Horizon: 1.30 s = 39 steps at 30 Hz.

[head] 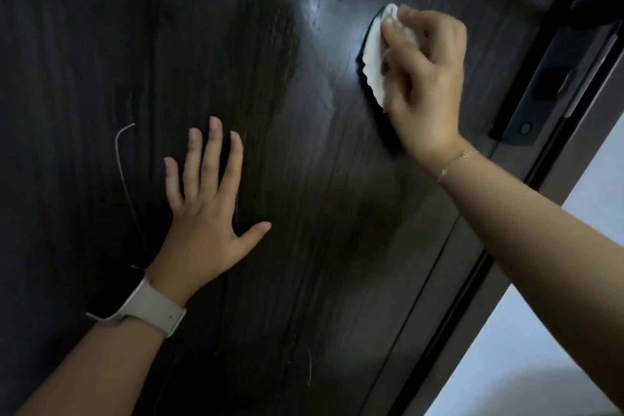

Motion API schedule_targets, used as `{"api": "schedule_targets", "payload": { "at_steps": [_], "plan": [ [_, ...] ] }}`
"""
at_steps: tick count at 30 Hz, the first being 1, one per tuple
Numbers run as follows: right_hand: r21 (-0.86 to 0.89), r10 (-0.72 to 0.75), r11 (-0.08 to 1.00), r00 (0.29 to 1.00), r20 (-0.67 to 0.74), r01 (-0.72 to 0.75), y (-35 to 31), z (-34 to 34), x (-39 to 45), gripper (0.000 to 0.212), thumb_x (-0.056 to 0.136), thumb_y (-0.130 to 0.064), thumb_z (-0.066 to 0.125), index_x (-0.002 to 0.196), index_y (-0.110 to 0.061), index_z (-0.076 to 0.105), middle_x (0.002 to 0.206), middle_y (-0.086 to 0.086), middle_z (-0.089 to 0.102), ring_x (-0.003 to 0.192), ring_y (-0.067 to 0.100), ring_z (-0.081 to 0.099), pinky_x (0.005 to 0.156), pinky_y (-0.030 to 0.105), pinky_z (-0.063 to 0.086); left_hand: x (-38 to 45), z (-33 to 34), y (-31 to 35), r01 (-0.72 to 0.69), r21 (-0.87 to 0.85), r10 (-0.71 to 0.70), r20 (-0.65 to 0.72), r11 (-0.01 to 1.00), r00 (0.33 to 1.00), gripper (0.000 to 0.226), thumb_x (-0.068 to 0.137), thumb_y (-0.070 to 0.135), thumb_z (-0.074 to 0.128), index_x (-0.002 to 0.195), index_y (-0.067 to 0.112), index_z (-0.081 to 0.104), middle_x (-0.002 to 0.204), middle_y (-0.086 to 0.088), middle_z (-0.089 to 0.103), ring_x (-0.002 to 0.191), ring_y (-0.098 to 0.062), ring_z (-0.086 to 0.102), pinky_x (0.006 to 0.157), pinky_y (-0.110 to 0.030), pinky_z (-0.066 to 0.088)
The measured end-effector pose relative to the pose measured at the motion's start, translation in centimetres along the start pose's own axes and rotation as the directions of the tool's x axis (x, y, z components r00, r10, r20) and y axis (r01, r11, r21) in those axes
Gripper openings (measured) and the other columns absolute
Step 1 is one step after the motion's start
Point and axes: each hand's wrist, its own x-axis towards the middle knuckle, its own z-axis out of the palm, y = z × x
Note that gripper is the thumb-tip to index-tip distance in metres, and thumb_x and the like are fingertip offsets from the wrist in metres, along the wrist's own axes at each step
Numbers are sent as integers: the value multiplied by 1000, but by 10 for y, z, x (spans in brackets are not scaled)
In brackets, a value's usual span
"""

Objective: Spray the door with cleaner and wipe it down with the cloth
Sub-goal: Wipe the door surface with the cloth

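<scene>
A dark wood-grain door fills nearly the whole view, its left expanse bare but for a thin pale scratch. The left hand lies flat on the panel with fingers spread wide, holding nothing, a smartwatch on its wrist. Above it sits a damp streaked patch. Further right, the right hand has its fingers curled around a white cloth pressed to the door, near the black lock plate at the door's right edge. Beyond that edge are the frame and a pale wall.
</scene>
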Motion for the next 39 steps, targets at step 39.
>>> {"api": "schedule_targets", "payload": {
  "at_steps": [39],
  "plan": [
    [151, 39, 987, 996, 86, -52, -127, 44, -7, 32, 90, -5, 51, 117, 0, 69, 95, 22, 58, 88, 34, 48, 70, 36, 37, -37, -27, -59, 111, 109, -99, -109, 988, 989, 108, 78, 44, 74, 157, 16, 5, 163, -12, -7, 151, -29, -7, 120, -54, 1]
  ]
}}
